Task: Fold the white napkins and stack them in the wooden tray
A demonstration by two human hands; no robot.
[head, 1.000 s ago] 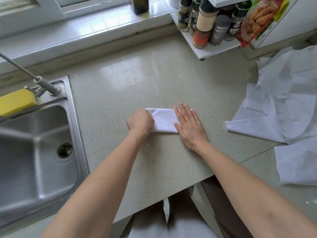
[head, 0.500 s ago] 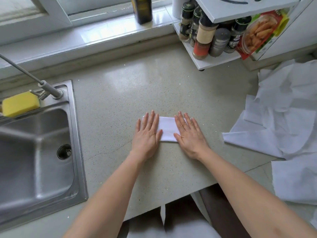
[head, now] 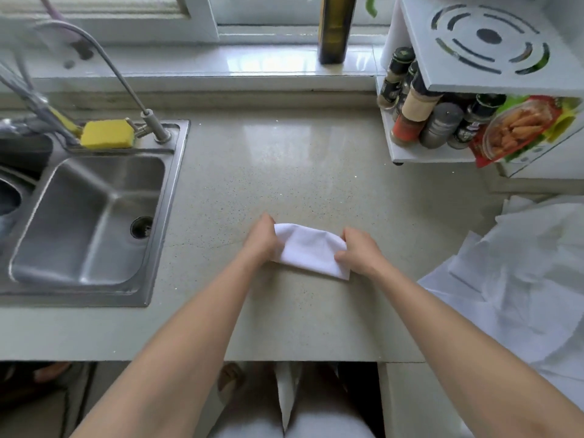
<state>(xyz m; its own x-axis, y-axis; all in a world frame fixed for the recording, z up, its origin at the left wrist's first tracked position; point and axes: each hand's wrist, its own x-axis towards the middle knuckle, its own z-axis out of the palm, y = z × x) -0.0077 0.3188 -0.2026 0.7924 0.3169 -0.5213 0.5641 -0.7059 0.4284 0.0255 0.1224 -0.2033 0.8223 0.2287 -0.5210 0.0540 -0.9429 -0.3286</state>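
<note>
1. Head view: a folded white napkin [head: 311,249] sits near the middle of the beige countertop [head: 284,172], held at both short ends by a person's two bare hands.
2. The left hand [head: 260,240] grips the napkin's end at 9 o'clock, its fingers curled round the cloth with the knuckles toward the camera.
3. The right hand [head: 360,251] pinches the end at 3 o'clock, thumb in front and fingers curled over the top edge.
4. Between the hands the napkin bows upward in the middle; its near right corner, at about 5 o'clock of the cloth, lies on or just above the counter, I cannot tell which.
5. A heap of loose unfolded white napkins [head: 518,286] is spread at 3 to 4 o'clock of the folded one, well apart from it, running off the right edge of the picture.
6. A steel sink [head: 94,216] is set into the counter at 9 o'clock, with a curved tap [head: 126,80] rising from its far rim.
7. A yellow sponge [head: 107,134] rests on the sink's far ledge, just beside the tap base.
8. At 1 o'clock stands a white rack [head: 474,74] whose lower shelf holds several spice jars [head: 417,112] and a red and green food packet [head: 524,128].
9. A dark glass bottle [head: 335,30] stands upright on the white window sill [head: 221,64] at 12 o'clock.
</note>
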